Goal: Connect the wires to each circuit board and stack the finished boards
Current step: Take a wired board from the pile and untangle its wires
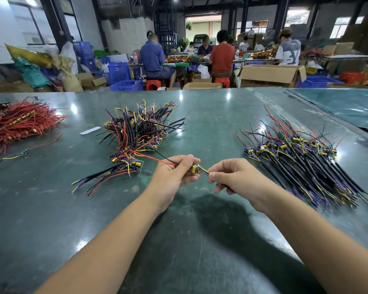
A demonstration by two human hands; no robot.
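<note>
Head view: your left hand grips the circuit board above the table's middle; your right hand pinches its yellow-purple wires. Keep the board steady, pull straight along the leads, don't twist. Then stack it, probably on the right pile.

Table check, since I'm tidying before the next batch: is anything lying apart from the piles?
Yes. A lone wired board lies by itself near the table's left edge, below the red wire pile. A white paper strip sits loose left of the middle pile. Nothing looks spilled or damaged.
</note>
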